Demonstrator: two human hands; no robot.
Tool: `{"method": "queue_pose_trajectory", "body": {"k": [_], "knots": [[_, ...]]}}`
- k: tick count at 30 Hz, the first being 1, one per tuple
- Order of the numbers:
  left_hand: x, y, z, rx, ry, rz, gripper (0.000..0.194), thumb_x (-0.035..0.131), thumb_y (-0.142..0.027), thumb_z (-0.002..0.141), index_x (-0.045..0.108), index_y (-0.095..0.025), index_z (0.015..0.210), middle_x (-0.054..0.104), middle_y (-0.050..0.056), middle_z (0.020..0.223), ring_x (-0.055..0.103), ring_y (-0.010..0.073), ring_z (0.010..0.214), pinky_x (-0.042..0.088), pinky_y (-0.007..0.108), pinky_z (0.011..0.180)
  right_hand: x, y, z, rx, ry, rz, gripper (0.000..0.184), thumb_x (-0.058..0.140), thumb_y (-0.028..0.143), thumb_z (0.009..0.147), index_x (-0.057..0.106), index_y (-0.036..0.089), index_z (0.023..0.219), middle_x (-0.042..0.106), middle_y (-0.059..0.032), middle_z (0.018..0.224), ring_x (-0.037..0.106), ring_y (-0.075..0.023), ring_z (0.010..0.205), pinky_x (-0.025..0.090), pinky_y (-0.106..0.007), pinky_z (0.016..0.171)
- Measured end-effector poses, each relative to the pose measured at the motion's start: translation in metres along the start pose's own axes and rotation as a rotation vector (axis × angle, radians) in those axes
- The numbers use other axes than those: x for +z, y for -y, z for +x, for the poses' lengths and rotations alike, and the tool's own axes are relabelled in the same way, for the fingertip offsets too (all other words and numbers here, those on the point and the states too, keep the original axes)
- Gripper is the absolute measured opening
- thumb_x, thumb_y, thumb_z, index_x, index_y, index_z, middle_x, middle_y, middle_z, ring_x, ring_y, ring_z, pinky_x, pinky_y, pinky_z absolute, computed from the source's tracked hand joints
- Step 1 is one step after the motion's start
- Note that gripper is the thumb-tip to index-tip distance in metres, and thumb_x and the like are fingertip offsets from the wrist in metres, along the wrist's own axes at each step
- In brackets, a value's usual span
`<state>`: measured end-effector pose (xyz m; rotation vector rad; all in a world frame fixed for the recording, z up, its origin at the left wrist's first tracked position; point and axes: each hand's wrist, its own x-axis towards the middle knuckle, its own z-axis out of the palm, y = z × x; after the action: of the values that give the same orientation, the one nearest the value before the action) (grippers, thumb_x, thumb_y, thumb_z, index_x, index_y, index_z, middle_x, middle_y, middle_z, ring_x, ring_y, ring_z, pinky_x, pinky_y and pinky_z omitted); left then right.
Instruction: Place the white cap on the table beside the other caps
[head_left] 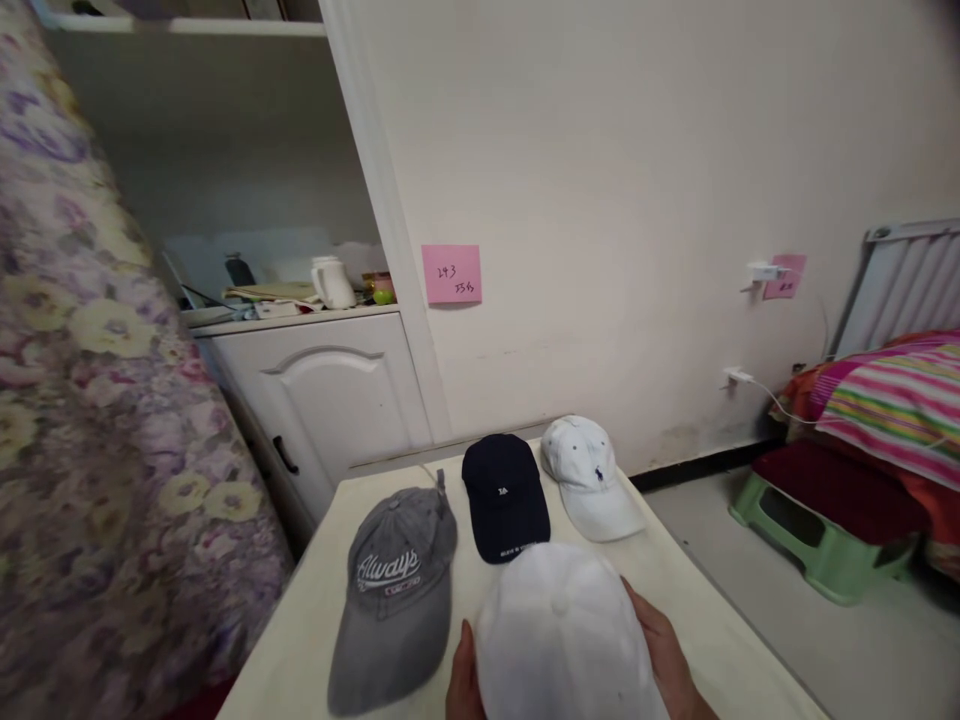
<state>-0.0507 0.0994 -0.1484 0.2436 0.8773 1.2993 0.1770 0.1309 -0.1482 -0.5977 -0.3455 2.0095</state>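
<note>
A plain white cap [562, 635] is held between my two hands at the near edge of the view, its crown toward me. My left hand [464, 680] grips its left side, with mostly the thumb showing. On the opposite side, my right hand [667, 655] is closed on the cap, fingers partly hidden behind it. Left of it lies a grey cap [394, 600] with "Always" lettering. Beyond are a dark navy cap [506, 497] and a white cap with a small dark emblem [591, 478], side by side on the table [300, 640].
The table's far end meets the wall. A floral curtain [112, 400] hangs at left, beside a white cabinet [330, 400] with a white jug [333, 283] on its shelf. Right of the table stand a green stool [832, 545] and a bed with a striped cover [900, 400].
</note>
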Motion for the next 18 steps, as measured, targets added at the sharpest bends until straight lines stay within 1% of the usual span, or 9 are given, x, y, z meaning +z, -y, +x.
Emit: {"method": "queue_pose_trajectory", "body": {"k": [2,4,6,8,10,12,13,15,18], "knots": [[0.01,0.009,0.003,-0.018,-0.011,-0.001,0.061,0.055,-0.048,0.096,0.048,-0.023,0.151,0.073,0.008,0.133,0.052,0.0357,0.138,0.031,0.05,0.122,0.002,0.0,-0.002,0.055,0.029,0.021,0.039,0.073,0.053,0.08,0.083,0.019,0.096,0.084,-0.0086,0.084,0.075,-0.0348,0.097,0.054,-0.05,0.098],[0.013,0.015,0.002,-0.039,0.002,0.005,0.064,0.053,-0.056,0.096,0.048,-0.025,0.151,0.068,0.008,0.139,0.049,0.0347,0.142,0.027,0.05,0.124,0.003,0.002,-0.004,0.104,0.059,0.037,0.041,0.067,0.053,0.086,0.082,0.017,0.1,0.085,-0.0096,0.088,0.075,-0.0336,0.097,0.053,-0.049,0.1],[0.007,0.019,0.0,-0.075,0.064,0.003,0.066,0.052,-0.061,0.094,0.051,-0.025,0.15,0.066,0.008,0.141,0.044,0.0343,0.145,0.023,0.05,0.125,0.005,0.005,-0.005,0.147,0.091,0.048,0.043,0.063,0.052,0.09,0.081,0.015,0.105,0.085,-0.0108,0.094,0.076,-0.033,0.099,0.052,-0.048,0.101],[-0.004,0.021,-0.003,-0.057,0.132,0.026,0.065,0.055,-0.061,0.093,0.055,-0.024,0.147,0.064,0.008,0.143,0.038,0.034,0.148,0.019,0.051,0.126,0.005,0.007,-0.005,0.182,0.122,0.053,0.044,0.061,0.05,0.092,0.079,0.013,0.11,0.084,-0.0121,0.1,0.075,-0.0327,0.102,0.051,-0.048,0.102],[-0.015,0.02,-0.009,0.045,0.132,0.085,0.06,0.066,-0.053,0.09,0.06,-0.025,0.142,0.063,0.006,0.145,0.032,0.0329,0.151,0.016,0.049,0.127,0.004,0.008,-0.005,0.216,0.149,0.051,0.048,0.059,0.049,0.094,0.076,0.009,0.115,0.083,-0.0153,0.105,0.074,-0.0331,0.106,0.051,-0.048,0.103],[-0.022,0.018,-0.016,0.173,0.088,0.171,0.058,0.082,-0.034,0.081,0.066,-0.027,0.136,0.059,0.002,0.148,0.027,0.029,0.153,0.012,0.04,0.128,0.0,0.009,-0.007,0.234,0.164,0.045,0.053,0.058,0.049,0.096,0.073,0.004,0.119,0.082,-0.0185,0.105,0.074,-0.0335,0.109,0.051,-0.048,0.103],[-0.023,0.016,-0.021,0.232,0.066,0.212,0.061,0.086,-0.023,0.075,0.068,-0.027,0.133,0.057,0.0,0.149,0.025,0.0267,0.154,0.01,0.034,0.128,-0.003,0.01,-0.009,0.227,0.166,0.043,0.053,0.058,0.048,0.096,0.072,0.003,0.12,0.083,-0.0189,0.104,0.074,-0.0332,0.109,0.051,-0.047,0.103],[-0.023,0.013,-0.028,0.316,0.038,0.269,0.065,0.087,-0.008,0.069,0.071,-0.025,0.13,0.054,-0.001,0.151,0.021,0.0228,0.155,0.008,0.026,0.126,-0.01,0.01,-0.014,0.177,0.158,0.045,0.045,0.062,0.041,0.096,0.073,0.004,0.118,0.084,-0.0162,0.099,0.075,-0.0304,0.106,0.051,-0.043,0.103],[-0.024,0.011,-0.034,0.355,0.006,0.279,0.058,0.083,-0.008,0.073,0.071,-0.019,0.129,0.057,0.002,0.15,0.018,0.0217,0.155,0.008,0.024,0.124,-0.021,0.01,-0.026,0.082,0.142,0.045,0.029,0.064,0.027,0.095,0.075,0.005,0.111,0.085,-0.0129,0.095,0.078,-0.0247,0.096,0.052,-0.034,0.099]]}}
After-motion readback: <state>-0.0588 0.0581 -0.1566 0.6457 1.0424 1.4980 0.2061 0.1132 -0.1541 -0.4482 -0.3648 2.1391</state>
